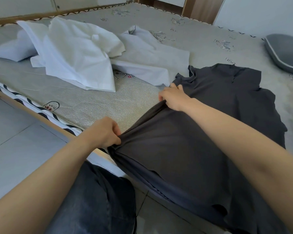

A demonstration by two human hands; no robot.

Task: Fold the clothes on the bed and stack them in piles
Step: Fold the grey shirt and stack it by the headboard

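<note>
The single head-worn wide-angle view looks forward and steeply down from the near edge of the grey patterned bed [142, 102], close over both forearms, with tiled floor [15, 135] lower left and white wall [260, 12] beyond.

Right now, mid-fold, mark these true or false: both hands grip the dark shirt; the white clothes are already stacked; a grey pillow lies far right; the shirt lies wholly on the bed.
1. Both the left hand and right hand grip the dark grey shirt. True.
2. The white clothes are stacked in a pile. False: they lie loose and crumpled.
3. A grey pillow lies at the far right. True.
4. The shirt lies wholly on the bed. False: its near part hangs over the edge.
</note>
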